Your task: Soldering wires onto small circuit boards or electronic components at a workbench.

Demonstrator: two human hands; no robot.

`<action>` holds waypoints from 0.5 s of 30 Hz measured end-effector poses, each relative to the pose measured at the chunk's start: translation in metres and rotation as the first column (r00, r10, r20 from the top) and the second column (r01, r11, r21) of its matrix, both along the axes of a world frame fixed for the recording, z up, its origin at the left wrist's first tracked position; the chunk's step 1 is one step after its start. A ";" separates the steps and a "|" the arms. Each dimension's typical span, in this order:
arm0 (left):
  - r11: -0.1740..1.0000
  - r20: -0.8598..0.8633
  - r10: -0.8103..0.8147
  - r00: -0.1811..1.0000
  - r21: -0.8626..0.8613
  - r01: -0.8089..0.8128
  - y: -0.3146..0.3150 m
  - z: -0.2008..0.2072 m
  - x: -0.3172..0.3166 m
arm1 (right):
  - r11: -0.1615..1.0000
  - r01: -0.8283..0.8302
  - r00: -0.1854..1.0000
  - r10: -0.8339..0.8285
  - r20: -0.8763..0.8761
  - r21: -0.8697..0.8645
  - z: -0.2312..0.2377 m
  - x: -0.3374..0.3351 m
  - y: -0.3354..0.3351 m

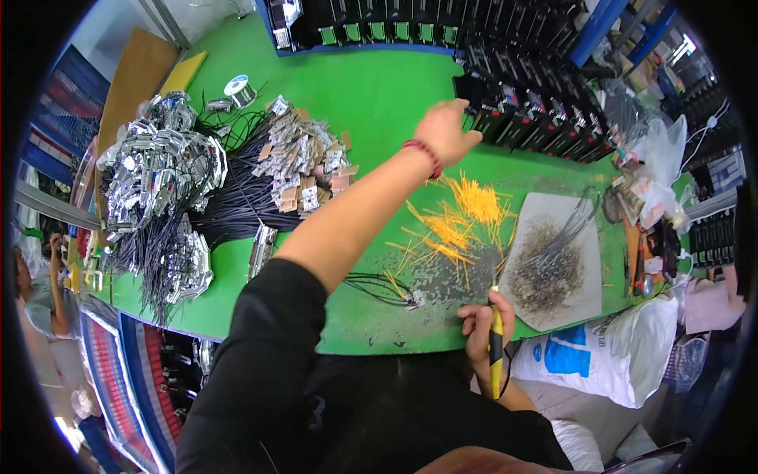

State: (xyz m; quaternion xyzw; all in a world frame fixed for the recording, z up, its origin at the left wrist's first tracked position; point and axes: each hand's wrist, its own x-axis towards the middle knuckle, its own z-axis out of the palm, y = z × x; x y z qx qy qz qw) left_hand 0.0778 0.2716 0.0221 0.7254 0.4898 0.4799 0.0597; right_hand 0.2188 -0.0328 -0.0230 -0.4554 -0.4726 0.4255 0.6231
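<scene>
My left arm stretches across the green table, and my left hand (pixel 446 134) is at the near-left corner of a row of black housings (pixel 545 110). Its thumb and fingers close about the edge of the end housing; the fingertips are partly hidden. Low at the table's front edge, my right hand (pixel 483 328) grips a yellow-and-black soldering iron (pixel 496 347), tip pointing away from me. To its left lies a small silver part (pixel 414 299) on black wires (pixel 371 283). Yellow wire pieces (pixel 466 213) are strewn between my hands.
A grey board (pixel 584 268) with dark clippings and thin wires lies on the right. Shiny silver parts (pixel 162 174) with black leads and small plates (pixel 304 154) are heaped left. Behind them stands a solder spool (pixel 239 91). A white bag (pixel 624 355) hangs near the front right.
</scene>
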 end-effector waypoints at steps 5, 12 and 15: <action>0.917 0.198 -0.145 0.969 -0.341 0.207 0.044 0.012 0.033 | 0.999 0.026 0.998 -0.027 0.053 0.027 -0.004 0.000 0.002; 0.878 0.258 -0.432 0.864 -0.097 0.468 -0.017 0.111 -0.052 | 0.999 0.032 0.998 -0.034 0.047 0.042 0.000 0.001 -0.002; 0.813 -0.498 -0.446 0.744 0.123 0.570 -0.085 0.122 -0.086 | 0.993 0.019 0.995 -0.030 0.092 0.119 0.012 0.007 -0.006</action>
